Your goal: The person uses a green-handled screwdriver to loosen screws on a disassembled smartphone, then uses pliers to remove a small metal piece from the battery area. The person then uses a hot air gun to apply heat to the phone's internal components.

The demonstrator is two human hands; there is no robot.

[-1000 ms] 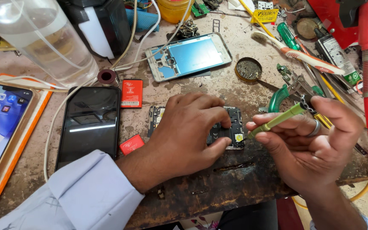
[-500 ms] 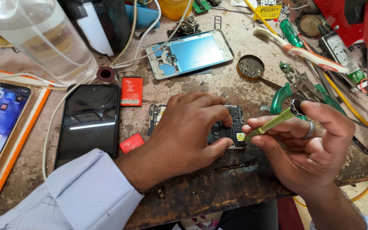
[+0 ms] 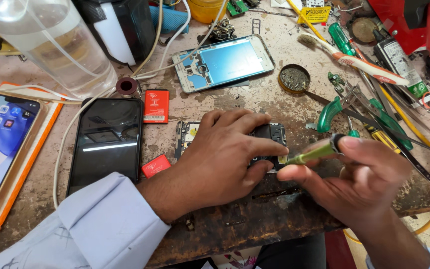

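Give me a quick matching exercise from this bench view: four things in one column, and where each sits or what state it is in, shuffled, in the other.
Things:
1. green-handled screwdriver
2. opened phone body
3. black phone
4. small red battery

Places or states:
A. lying screen-up and dark, left of the left hand
B. held in the right hand, tip toward the opened phone
C. pinned to the bench under the left hand
D. flat on the bench just right of the black phone's top

Pairs: 1-B, 2-C, 3-A, 4-D
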